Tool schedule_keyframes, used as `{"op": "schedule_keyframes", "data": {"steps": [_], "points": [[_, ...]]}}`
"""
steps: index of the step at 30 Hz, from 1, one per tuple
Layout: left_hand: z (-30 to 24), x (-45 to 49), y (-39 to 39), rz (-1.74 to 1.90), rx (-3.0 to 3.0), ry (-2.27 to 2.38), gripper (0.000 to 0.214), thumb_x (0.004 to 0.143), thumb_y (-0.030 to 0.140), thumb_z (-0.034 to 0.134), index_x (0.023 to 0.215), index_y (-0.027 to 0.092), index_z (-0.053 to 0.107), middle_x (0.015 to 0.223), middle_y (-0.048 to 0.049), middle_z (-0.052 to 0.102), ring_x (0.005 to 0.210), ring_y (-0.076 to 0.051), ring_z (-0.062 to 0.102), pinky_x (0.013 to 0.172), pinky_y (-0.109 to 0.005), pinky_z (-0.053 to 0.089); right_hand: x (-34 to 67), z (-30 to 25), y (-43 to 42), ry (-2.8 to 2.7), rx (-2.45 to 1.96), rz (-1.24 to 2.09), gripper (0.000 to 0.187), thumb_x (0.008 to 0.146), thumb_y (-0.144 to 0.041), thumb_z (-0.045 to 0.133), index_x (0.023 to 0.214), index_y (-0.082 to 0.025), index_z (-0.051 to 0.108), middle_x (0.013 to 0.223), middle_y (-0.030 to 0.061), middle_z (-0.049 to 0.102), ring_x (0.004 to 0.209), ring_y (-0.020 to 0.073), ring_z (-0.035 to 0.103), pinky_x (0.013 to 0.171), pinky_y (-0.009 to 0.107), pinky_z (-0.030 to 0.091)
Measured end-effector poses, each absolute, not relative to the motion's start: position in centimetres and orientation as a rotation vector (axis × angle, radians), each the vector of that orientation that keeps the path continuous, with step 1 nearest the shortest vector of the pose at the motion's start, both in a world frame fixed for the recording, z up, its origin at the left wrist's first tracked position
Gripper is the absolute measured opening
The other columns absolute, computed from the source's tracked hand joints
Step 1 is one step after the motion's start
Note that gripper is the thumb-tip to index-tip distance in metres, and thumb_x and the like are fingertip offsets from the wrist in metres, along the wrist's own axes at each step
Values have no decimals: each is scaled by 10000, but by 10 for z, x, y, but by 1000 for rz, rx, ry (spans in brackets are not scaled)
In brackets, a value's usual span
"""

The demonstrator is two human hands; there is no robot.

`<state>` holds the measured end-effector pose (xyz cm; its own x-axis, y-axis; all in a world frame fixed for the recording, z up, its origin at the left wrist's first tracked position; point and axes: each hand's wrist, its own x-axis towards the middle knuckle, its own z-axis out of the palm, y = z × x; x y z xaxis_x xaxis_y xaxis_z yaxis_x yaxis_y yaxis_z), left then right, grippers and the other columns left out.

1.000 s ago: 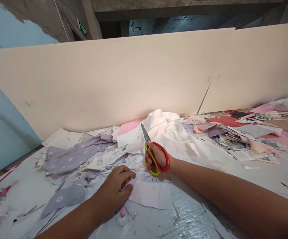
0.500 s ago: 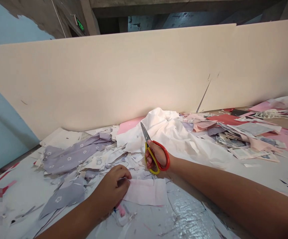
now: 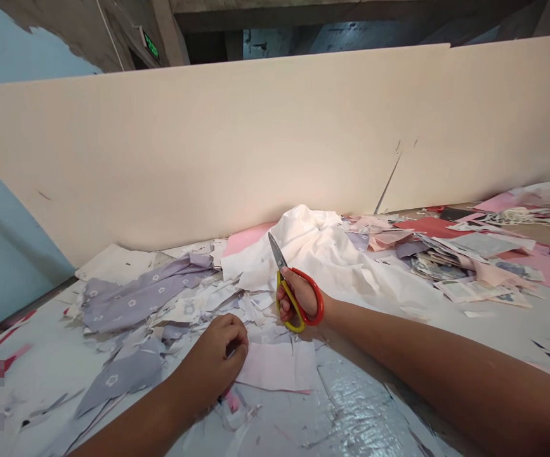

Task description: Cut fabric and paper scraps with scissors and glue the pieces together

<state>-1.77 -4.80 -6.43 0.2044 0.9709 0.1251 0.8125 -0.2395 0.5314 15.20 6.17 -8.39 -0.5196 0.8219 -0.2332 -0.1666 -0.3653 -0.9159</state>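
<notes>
My right hand (image 3: 298,297) grips a pair of scissors (image 3: 290,284) with one red and one yellow handle loop; the closed blades point up and away over a heap of white cloth (image 3: 332,254). My left hand (image 3: 215,358) rests on the table with its fingers curled, pinching the left edge of a pale pink fabric piece (image 3: 281,366) that lies flat between both hands. A small pink scrap (image 3: 231,400) pokes out under the left wrist.
Lilac flower-print fabric pieces (image 3: 141,295) and white offcuts litter the table left of my hands. Pink, red and printed sheets (image 3: 469,263) pile up at the right. A tall beige board (image 3: 275,139) walls the table's far side. Shiny plastic (image 3: 365,419) covers the near surface.
My left hand has drawn back a little toward me, pulling the pink fabric piece so it lies flatter and squarer. The right hand with the scissors has barely moved.
</notes>
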Motion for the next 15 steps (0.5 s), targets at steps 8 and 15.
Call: {"op": "schedule_keyframes", "data": {"steps": [8, 15], "points": [[-67, -22, -55, 698, 2420, 1663, 170, 785, 133, 381, 723, 187, 531, 898, -65, 552, 863, -174, 520, 769, -317, 441, 152, -83, 61, -1190, -950, 1943, 540, 804, -621, 279, 550, -171, 434, 338, -24, 433, 335, 116, 479, 383, 234, 412], [-63, -6, -76, 470, 2831, 1328, 251, 809, 124, 403, 940, 220, 595, 934, -75, 589, 817, -171, 533, 706, -302, 449, 153, -82, 61, -1192, -956, 1939, 529, 795, -633, 289, 573, -174, 432, 354, -27, 430, 344, 111, 477, 393, 232, 419]]}}
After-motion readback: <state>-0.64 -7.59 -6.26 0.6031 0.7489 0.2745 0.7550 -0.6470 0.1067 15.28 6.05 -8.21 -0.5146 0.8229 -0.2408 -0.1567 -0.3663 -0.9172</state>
